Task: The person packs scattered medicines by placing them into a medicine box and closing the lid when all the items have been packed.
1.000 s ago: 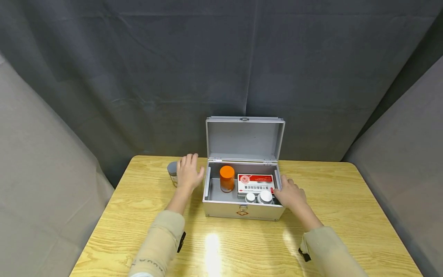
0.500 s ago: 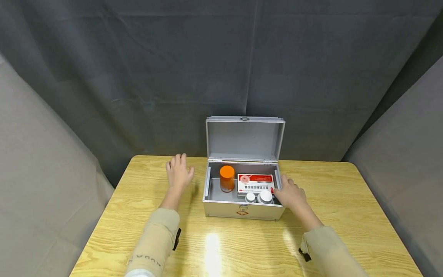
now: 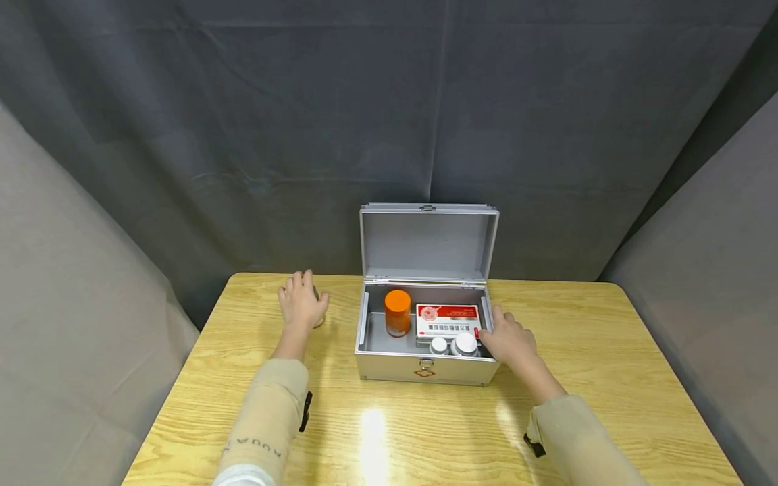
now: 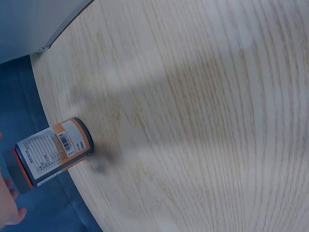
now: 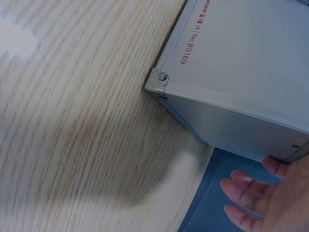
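At the left, my left hand (image 3: 300, 304) is around the grey-capped bottle (image 4: 55, 150), which stands upright near the table's far edge with an orange-and-white label. In the left wrist view the fingers (image 4: 7, 208) are beside the cap and the thumb tip is slightly apart from it. The silver first-aid box (image 3: 389, 367) stands with its lid raised. My right hand (image 3: 510, 341) holds its right wall, thumb over the rim and fingers outside. Inside are an orange bottle (image 3: 398, 314), a red-and-white medicine box (image 3: 447, 321) and two white-capped bottles (image 3: 465, 343).
The wooden table (image 3: 352, 432) carries the box and the bottle. A dark grey curtain (image 3: 304, 135) hangs behind, close to the raised lid (image 3: 428, 246). Pale panels (image 3: 79, 304) flank both sides.
My left hand has moved left, away from the first-aid box, to the grey-capped bottle, which it now mostly hides in the head view. The right hand has kept its place.
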### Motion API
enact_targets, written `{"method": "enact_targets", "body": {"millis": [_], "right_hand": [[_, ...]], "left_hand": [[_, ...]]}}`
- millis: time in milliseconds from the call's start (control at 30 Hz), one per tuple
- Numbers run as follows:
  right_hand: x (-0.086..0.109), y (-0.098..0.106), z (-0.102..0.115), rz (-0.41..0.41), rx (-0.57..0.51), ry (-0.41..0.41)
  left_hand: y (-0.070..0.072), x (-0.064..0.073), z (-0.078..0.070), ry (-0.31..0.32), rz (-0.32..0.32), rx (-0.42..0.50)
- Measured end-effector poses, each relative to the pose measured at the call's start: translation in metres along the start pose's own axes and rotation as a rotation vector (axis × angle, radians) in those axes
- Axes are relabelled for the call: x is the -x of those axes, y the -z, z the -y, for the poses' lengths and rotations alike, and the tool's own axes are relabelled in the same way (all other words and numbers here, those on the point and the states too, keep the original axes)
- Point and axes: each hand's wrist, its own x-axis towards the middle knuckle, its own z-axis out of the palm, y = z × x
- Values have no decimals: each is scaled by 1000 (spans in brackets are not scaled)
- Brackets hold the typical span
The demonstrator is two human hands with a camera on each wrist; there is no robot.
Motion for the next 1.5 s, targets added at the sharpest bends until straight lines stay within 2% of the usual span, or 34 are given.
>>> {"method": "enact_targets", "body": {"millis": [200,633,833,1333,1500], "right_hand": [[0,0,0,-1,-1,-2],[-1,-1,-1,-1,-2,-4],[-1,-1,-1,5,-6,-7],[0,0,0,0,-5,-11],[0,-1,0,6,-9,-10]], "left_hand": [[0,-2,6,40,33,35],[-3,-1,13,76,49,14],[-6,-1,16,102,50,39],[-5,0,15,157,83,128],[-5,1,15,159,80,130]]}}
